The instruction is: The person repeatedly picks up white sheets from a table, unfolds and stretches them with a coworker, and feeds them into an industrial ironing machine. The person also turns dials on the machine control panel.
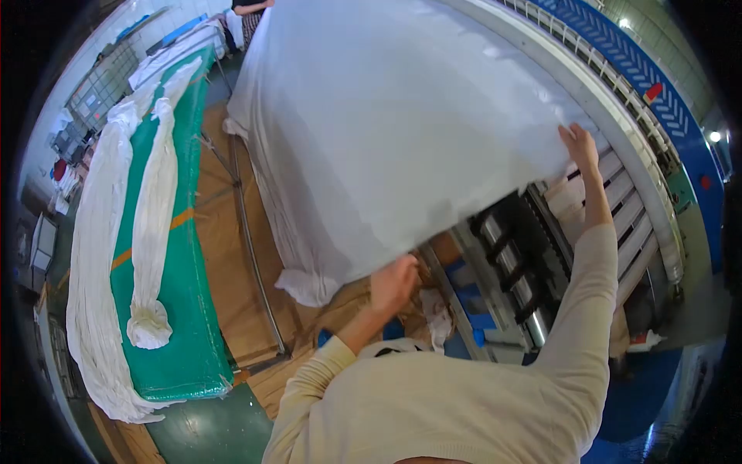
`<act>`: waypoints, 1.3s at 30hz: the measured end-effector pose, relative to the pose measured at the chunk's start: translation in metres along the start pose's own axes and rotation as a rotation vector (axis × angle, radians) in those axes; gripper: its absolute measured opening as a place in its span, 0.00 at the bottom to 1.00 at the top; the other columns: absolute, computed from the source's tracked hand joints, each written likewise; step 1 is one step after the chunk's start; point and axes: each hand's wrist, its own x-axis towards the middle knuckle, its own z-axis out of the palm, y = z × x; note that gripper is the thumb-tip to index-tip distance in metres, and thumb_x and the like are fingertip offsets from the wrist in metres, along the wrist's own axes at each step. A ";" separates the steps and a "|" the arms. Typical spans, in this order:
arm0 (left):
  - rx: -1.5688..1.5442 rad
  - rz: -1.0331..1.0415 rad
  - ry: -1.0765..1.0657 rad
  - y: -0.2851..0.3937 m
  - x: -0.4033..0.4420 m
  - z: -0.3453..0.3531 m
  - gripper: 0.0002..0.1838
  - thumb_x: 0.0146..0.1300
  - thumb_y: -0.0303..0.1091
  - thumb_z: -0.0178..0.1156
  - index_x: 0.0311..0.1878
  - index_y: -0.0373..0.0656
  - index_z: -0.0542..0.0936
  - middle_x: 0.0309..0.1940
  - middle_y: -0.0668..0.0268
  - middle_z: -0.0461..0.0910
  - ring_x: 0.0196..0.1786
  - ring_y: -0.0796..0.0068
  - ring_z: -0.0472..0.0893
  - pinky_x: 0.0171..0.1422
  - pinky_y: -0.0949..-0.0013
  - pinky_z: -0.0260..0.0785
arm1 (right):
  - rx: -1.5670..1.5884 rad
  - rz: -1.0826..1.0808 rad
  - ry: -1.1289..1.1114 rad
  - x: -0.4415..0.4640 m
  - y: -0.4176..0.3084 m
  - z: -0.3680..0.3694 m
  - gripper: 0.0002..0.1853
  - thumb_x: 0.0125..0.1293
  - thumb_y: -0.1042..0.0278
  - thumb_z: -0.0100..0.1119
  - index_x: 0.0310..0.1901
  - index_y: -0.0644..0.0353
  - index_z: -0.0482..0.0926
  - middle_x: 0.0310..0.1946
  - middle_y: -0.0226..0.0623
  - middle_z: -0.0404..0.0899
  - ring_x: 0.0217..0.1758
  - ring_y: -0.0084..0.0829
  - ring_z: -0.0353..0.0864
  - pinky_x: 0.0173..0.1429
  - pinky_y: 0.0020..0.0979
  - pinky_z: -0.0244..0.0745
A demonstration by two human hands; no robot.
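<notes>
A wide white sheet is stretched out in front of me, its near edge hanging beside a machine with rollers and belts. My right hand is closed on the sheet's right corner, over the machine's slats. Lower down, my left hand has its fingers curled at the sheet's near edge, pinching the fabric there. At lower left of the sheet, a bunched corner hangs down. The sheet's far end is held by a co-worker, only partly in view at the top.
On the left, a green table bears long twisted white cloths. A metal frame bar stands between it and the sheet. The blue machine with its white padded roller curves along the right. Brown covering lies on the floor.
</notes>
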 end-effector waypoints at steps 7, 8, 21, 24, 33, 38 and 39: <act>0.050 -0.283 -0.157 -0.046 -0.008 -0.003 0.09 0.58 0.31 0.64 0.41 0.48 0.76 0.27 0.61 0.78 0.27 0.60 0.78 0.30 0.62 0.69 | -0.023 -0.060 0.111 0.022 0.023 -0.002 0.27 0.60 0.38 0.59 0.40 0.60 0.80 0.35 0.48 0.83 0.43 0.50 0.81 0.45 0.42 0.73; 0.040 -0.281 -0.170 -0.048 -0.012 0.005 0.09 0.58 0.31 0.64 0.41 0.48 0.76 0.27 0.61 0.78 0.27 0.60 0.78 0.30 0.62 0.69 | -0.034 -0.048 0.108 0.022 0.026 -0.002 0.27 0.60 0.38 0.59 0.40 0.60 0.80 0.35 0.48 0.83 0.43 0.50 0.81 0.45 0.42 0.73; -0.101 -0.366 -0.364 -0.076 -0.061 0.040 0.06 0.60 0.32 0.63 0.36 0.40 0.78 0.21 0.58 0.77 0.22 0.67 0.77 0.28 0.66 0.67 | -0.681 -0.074 0.352 0.042 0.035 0.024 0.07 0.59 0.60 0.57 0.36 0.51 0.78 0.41 0.36 0.81 0.53 0.36 0.77 0.51 0.41 0.68; -0.114 -0.422 -0.338 -0.082 -0.072 0.034 0.07 0.60 0.32 0.63 0.36 0.39 0.78 0.21 0.58 0.77 0.22 0.67 0.77 0.29 0.66 0.68 | -0.789 -0.213 0.303 0.051 0.041 0.018 0.06 0.59 0.62 0.55 0.36 0.50 0.79 0.41 0.35 0.80 0.56 0.33 0.74 0.54 0.37 0.65; -0.100 -0.616 -0.368 -0.093 -0.094 0.009 0.08 0.60 0.33 0.63 0.37 0.40 0.78 0.21 0.58 0.77 0.23 0.64 0.78 0.30 0.65 0.69 | -0.739 -0.047 0.153 0.035 0.046 0.011 0.15 0.61 0.52 0.50 0.37 0.49 0.84 0.46 0.30 0.79 0.57 0.33 0.71 0.59 0.40 0.60; -0.070 -0.603 -0.358 -0.094 -0.101 -0.003 0.08 0.59 0.33 0.64 0.36 0.40 0.78 0.23 0.56 0.78 0.25 0.61 0.79 0.30 0.63 0.69 | -0.797 0.069 0.153 0.030 0.037 0.010 0.15 0.62 0.51 0.50 0.39 0.47 0.85 0.49 0.30 0.79 0.63 0.32 0.67 0.61 0.43 0.59; -0.022 -0.588 -0.370 -0.097 -0.105 -0.005 0.08 0.58 0.33 0.64 0.36 0.40 0.78 0.23 0.56 0.79 0.26 0.59 0.79 0.30 0.62 0.70 | -0.797 0.056 0.132 0.030 0.036 0.010 0.15 0.62 0.51 0.50 0.39 0.47 0.85 0.49 0.30 0.79 0.63 0.32 0.67 0.61 0.43 0.59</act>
